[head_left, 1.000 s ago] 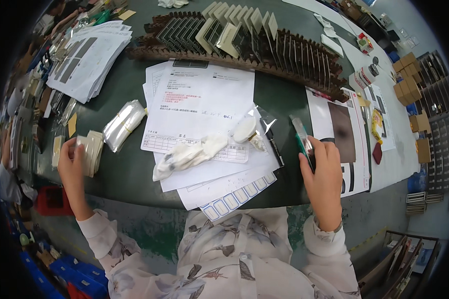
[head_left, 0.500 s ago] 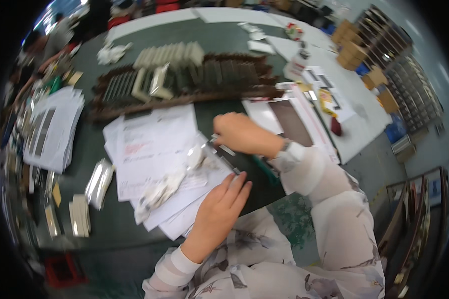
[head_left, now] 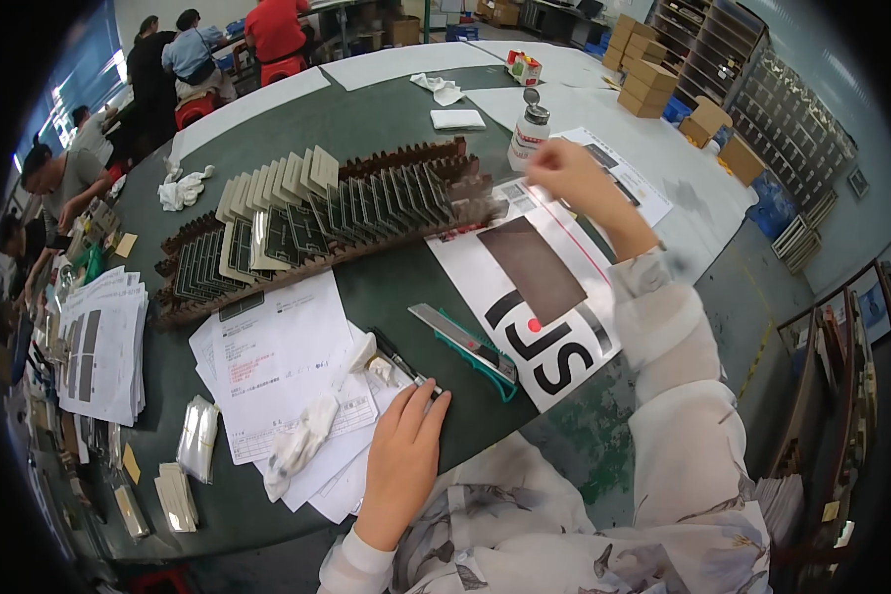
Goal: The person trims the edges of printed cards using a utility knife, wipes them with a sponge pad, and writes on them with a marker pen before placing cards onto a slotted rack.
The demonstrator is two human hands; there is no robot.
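Note:
My left hand (head_left: 404,450) lies at the table's near edge, its fingers stretched out. Its fingertips rest by the lower end of a slim black pen-like tool (head_left: 396,351), on papers (head_left: 277,346) partly covered by a crumpled white glove (head_left: 302,445). My right hand (head_left: 569,178) is raised over the sheets on the right, close to a white bottle (head_left: 529,139) with a dark cap. Its fingers are curled and slightly blurred, hiding what they may hold. Between the hands lies a flat metal tool with a teal handle (head_left: 475,356), beside a large printed sheet (head_left: 465,262) bearing a dark rectangle.
Behind the papers stands a brown toothed rack (head_left: 317,267) holding dark and cream panels. At left lie a stack of printed sheets (head_left: 104,346), a clear plastic packet (head_left: 199,439) and cream strips (head_left: 175,498). Cardboard boxes (head_left: 648,89) stand far right; several people sit far left.
My right hand has moved from beside my left hand up and right toward the bottle. The view has shifted, and the teal-handled tool now shows fully. My left hand stays at the near edge.

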